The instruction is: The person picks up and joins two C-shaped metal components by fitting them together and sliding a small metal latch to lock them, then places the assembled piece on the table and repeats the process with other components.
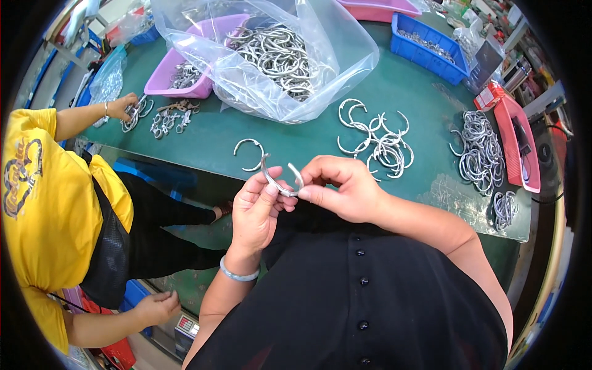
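Note:
Between my two hands, just past the table's near edge, is a hinged silver metal ring (pixel 268 177), its two curved arms spread apart. My left hand (pixel 255 206) pinches the ring's lower left side between thumb and fingers. My right hand (pixel 345 188) grips the other arm with thumb and forefinger. A single C-shaped metal ring (pixel 261 148) lies on the table just beyond my left fingers. Past my right hand rests a loose cluster of opened metal rings (pixel 390 150).
On the green table (pixel 296 139) sits a clear plastic bag (pixel 345 68) full of curved metal pieces, beside a pink bin (pixel 200 89). A blue bin (pixel 431 57), heaped rings (pixel 480 151) and a red tray (pixel 510 139) stand right. A co-worker in yellow (pixel 43 228) handles rings at left.

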Tool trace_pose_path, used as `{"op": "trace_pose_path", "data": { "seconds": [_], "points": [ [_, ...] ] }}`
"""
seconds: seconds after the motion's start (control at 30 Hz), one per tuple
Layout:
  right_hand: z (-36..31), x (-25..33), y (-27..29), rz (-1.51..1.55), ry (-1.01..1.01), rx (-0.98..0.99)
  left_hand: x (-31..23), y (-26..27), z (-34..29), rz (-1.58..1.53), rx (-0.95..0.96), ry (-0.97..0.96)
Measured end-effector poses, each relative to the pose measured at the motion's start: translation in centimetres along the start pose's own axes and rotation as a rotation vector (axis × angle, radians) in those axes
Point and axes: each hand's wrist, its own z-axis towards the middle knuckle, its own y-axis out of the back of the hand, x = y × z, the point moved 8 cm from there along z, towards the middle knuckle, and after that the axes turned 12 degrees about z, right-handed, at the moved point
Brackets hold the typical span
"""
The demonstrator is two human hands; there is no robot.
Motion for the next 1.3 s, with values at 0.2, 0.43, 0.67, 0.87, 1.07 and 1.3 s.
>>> {"op": "trace_pose_path", "data": {
  "seconds": [0.2, 0.43, 0.67, 0.87, 1.07, 1.3],
  "points": [
    [0.6, -3.3, 1.9, 0.37, -0.373, -0.17, -0.2, 0.0, 0.6, -0.103, 0.01, 0.099],
    [-0.6, -4.2, 2.0, 0.403, -0.45, -0.177, 0.2, -0.4, -0.1, -0.105, 0.002, 0.114],
    [-0.7, -4.3, 2.1, 0.411, -0.471, -0.186, 0.2, -0.4, 0.0, -0.105, -0.004, 0.121],
    [-0.3, -4.6, 2.4, 0.417, -0.473, -0.188, 0.2, -0.1, 0.6, -0.076, -0.011, 0.117],
    [-0.5, -4.6, 2.5, 0.407, -0.47, -0.19, 0.2, -0.3, 0.4, -0.08, 0.015, 0.096],
    [-0.5, -3.8, 2.3, 0.357, -0.437, -0.178, 0.2, -0.6, 0.4, -0.047, 0.019, 0.088]
  ]
}}
